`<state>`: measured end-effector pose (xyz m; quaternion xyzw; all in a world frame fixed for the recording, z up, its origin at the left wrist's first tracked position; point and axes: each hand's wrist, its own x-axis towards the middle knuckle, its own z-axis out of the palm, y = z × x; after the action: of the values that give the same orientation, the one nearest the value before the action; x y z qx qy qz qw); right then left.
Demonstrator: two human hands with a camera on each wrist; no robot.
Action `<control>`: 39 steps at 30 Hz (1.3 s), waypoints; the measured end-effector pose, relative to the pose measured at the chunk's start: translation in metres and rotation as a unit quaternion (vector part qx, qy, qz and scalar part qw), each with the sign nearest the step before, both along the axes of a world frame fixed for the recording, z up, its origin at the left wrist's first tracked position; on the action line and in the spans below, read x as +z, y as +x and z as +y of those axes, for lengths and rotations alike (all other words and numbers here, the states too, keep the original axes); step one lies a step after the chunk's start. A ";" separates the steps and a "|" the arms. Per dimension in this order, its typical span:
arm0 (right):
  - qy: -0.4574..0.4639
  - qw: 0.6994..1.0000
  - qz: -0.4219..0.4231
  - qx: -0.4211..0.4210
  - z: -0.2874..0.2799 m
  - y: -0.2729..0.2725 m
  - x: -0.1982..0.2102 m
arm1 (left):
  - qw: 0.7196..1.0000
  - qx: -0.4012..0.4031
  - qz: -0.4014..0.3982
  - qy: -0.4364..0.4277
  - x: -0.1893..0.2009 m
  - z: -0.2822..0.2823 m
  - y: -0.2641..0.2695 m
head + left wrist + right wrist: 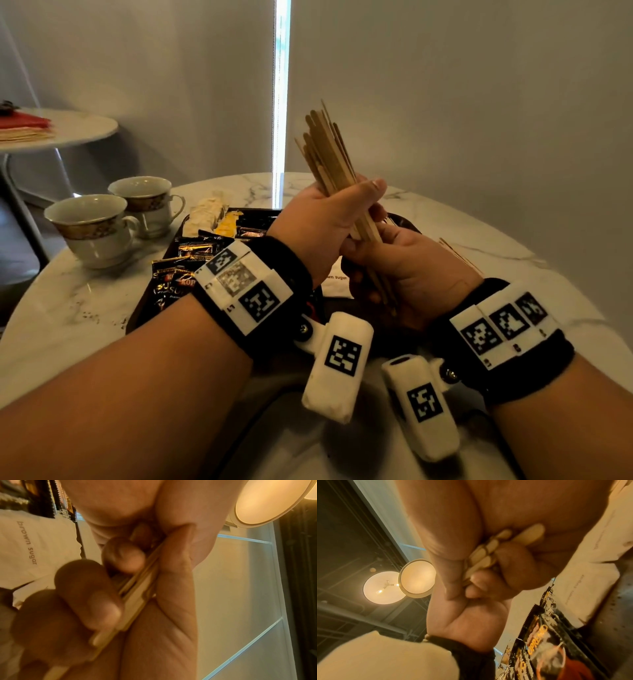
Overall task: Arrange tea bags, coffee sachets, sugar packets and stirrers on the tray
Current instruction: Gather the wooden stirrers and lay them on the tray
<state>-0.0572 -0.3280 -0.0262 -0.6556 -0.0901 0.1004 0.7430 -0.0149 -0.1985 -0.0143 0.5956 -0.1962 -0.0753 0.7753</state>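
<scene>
Both hands hold one bundle of wooden stirrers (329,150) upright above the dark tray (134,322). My left hand (325,219) grips the bundle at its middle, thumb across the front. My right hand (407,267) grips its lower end just below. The wrist views show the stirrers (137,588) (488,553) clamped between curled fingers. Black coffee sachets (178,270) (544,649) lie on the tray's left side. Pale tea bags (209,212) sit at its far end. A white brown-sugar packet (337,282) (34,545) lies under the hands.
Two gold-rimmed cups (92,226) (144,202) stand on the marble table left of the tray. A few loose stirrers (455,253) lie on the table to the right of the tray. A small side table (78,126) with red napkins (24,121) stands at the far left.
</scene>
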 end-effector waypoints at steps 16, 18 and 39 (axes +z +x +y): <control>0.078 0.988 0.031 0.131 -0.009 0.003 -0.009 | 0.998 -0.048 0.011 -0.041 0.003 0.002 -0.004; 0.076 0.993 0.030 0.080 -0.008 0.005 -0.008 | 0.998 -0.003 -0.011 -0.057 0.005 0.000 -0.003; 0.255 0.957 0.136 0.006 -0.021 0.019 0.003 | 0.979 0.119 -0.032 -0.161 0.005 -0.006 -0.001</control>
<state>-0.0381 -0.3490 -0.0236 -0.4234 -0.0147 0.1672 0.8902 -0.0162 -0.2042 -0.0094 0.4846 -0.1585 0.0691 0.8575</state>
